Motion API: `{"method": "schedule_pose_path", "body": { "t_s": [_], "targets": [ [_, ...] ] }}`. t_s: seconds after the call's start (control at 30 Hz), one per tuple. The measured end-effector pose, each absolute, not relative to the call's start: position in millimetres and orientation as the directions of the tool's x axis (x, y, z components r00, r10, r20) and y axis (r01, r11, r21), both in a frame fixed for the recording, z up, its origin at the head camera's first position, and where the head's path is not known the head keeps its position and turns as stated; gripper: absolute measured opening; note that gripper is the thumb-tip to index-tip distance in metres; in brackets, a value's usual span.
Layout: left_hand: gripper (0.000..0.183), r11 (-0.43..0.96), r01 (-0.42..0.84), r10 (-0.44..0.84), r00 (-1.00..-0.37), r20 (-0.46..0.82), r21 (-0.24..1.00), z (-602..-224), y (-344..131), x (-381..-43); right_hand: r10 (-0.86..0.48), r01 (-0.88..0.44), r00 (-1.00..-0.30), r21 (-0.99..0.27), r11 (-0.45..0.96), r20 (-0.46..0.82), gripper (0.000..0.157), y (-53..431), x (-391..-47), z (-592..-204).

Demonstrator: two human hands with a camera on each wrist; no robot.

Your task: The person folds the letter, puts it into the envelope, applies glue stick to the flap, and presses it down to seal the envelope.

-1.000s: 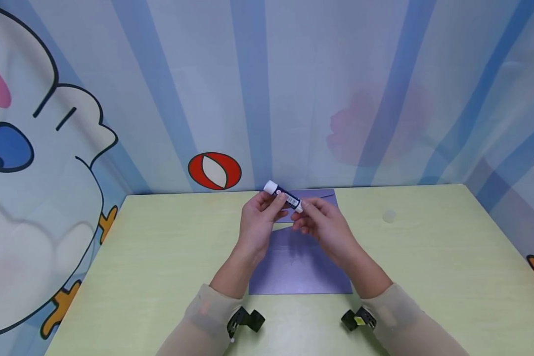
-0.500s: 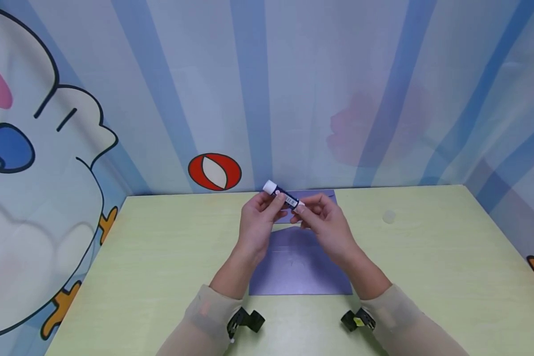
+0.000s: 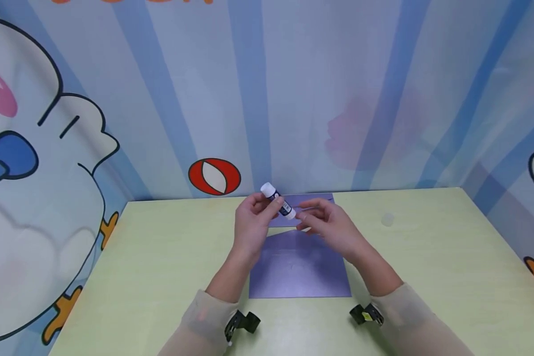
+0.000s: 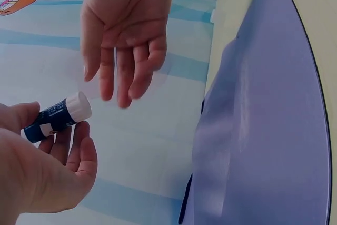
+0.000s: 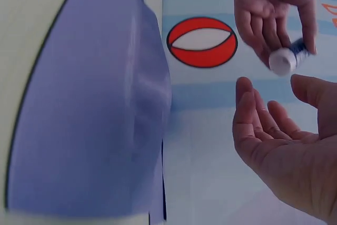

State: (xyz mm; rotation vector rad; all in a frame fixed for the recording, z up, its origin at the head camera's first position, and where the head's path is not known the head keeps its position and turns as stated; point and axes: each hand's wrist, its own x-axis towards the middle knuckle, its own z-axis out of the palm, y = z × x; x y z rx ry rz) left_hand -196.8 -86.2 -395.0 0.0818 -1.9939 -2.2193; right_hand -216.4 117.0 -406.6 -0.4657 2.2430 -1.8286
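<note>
My left hand (image 3: 250, 230) pinches a dark blue glue stick (image 3: 286, 209) with white ends between thumb and fingers, tilted above the table. In the left wrist view one white end of the glue stick (image 4: 55, 118) points towards the right hand. My right hand (image 3: 333, 226) hovers just beside that end, its fingers loosely bent and apart from it. Below both hands a purple envelope (image 3: 300, 277) lies with its pointed flap edge facing away from me. Behind it lies a second purple sheet or envelope (image 3: 325, 196), partly hidden by the hands.
The pale yellow table (image 3: 427, 262) meets a striped blue printed backdrop (image 3: 293, 99) along its far edge. A small translucent round piece (image 3: 387, 219) lies on the table at the right. Small black cameras (image 3: 249, 322) sit on both sleeves.
My right hand has let go of the lower white end of the glue stick and drawn slightly right. The glue stick is now tilted more steeply in my left hand.
</note>
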Motion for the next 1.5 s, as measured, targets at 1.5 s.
{"method": "schedule_pose_path", "body": {
  "t_s": [1.5],
  "targets": [
    [0.036,0.752,0.32,0.189,-0.942,0.277,0.576,-430,-132,-188,-0.31,-0.258,-0.945,-0.351,0.9,-0.103,0.029,279,-278,-435]
  ]
}}
